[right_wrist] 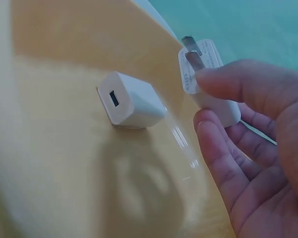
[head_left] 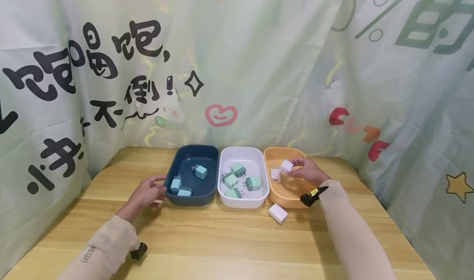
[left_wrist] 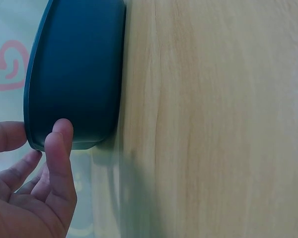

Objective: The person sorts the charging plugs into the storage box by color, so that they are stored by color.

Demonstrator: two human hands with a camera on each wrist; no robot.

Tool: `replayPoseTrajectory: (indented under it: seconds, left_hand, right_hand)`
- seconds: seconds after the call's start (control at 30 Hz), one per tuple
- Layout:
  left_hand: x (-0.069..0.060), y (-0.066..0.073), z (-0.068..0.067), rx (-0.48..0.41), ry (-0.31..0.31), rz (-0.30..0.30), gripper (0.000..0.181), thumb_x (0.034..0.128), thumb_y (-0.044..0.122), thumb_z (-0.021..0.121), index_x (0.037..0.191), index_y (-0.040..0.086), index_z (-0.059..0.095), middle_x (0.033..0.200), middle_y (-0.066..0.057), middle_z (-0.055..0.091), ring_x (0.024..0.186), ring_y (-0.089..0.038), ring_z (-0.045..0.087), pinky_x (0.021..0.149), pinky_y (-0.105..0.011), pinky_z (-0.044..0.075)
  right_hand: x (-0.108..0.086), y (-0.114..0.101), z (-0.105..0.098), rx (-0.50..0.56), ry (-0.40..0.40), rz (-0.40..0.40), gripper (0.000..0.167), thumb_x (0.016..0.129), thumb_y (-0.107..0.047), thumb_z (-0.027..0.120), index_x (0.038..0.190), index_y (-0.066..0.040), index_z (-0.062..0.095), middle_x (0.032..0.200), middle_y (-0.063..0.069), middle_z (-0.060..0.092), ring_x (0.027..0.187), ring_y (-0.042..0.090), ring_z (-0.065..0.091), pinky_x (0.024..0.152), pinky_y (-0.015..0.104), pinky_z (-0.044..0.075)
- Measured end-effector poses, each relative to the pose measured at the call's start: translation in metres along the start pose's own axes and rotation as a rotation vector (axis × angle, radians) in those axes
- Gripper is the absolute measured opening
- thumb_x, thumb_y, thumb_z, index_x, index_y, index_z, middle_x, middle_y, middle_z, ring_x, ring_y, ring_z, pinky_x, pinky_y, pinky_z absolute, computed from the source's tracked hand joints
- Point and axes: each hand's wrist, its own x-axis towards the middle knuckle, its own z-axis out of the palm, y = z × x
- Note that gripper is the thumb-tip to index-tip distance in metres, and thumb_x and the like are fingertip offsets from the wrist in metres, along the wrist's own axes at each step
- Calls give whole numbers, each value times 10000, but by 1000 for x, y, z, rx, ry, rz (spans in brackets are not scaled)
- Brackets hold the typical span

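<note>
My right hand [head_left: 310,172] pinches a white USB wall charger [head_left: 286,166] between thumb and fingers, over the orange bin [head_left: 286,204]. In the right wrist view, the metal prongs of this held charger [right_wrist: 210,64] point up and left. Another white charger [right_wrist: 134,101] lies in the orange bin with its USB port showing. With loosely bent fingers, my left hand [head_left: 147,192] touches the left side of the dark blue bin [head_left: 192,200]. The left wrist view shows its fingers [left_wrist: 59,163] against the bin's outer end and rim.
Three light blue chargers [head_left: 200,172] lie in the dark blue bin. The white bin [head_left: 242,203] in the middle holds several green chargers [head_left: 253,183]. One white charger [head_left: 277,213] lies on the wooden table [head_left: 207,243] before the orange bin. A printed curtain [head_left: 259,66] hangs behind.
</note>
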Motion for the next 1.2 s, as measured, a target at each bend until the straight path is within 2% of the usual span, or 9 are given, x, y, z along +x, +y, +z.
replayPoseTrajectory:
  seconds: [0.4, 0.8, 1.03, 1.2]
  left_hand:
    - [-2, 1, 1, -3, 6, -23, 495, 965, 40, 486, 1447, 36, 375, 1264, -264, 548, 839, -251, 643, 627, -362, 538]
    - [-1, 1, 1, 1, -7, -23, 485, 982, 63, 464, 1455, 39, 359, 1305, -271, 513, 827, -239, 635, 636, -358, 535]
    - [0, 1, 1, 4, -7, -16, 483, 976, 51, 464, 1448, 34, 365, 1285, -266, 523, 824, -241, 635, 633, -360, 536]
    - [0, 0, 1, 6, -3, -16, 487, 972, 47, 469, 1448, 34, 367, 1292, -267, 522, 825, -238, 637, 634, -359, 537]
  right_hand:
    - [6, 7, 8, 3, 46, -1, 487, 797, 57, 724, 1212, 166, 492, 1118, 250, 525, 949, 239, 530, 748, 252, 520]
    - [8, 8, 10, -67, 57, 48, 509, 791, 34, 739, 1233, 145, 511, 1147, 263, 533, 965, 270, 550, 759, 278, 529]
    - [10, 10, 8, -117, 59, 54, 496, 789, 12, 743, 1219, 120, 521, 1156, 260, 542, 993, 310, 538, 760, 281, 521]
    - [11, 12, 7, -112, 58, 50, 491, 776, 22, 749, 1204, 114, 528, 1143, 251, 548, 993, 310, 535, 753, 273, 511]
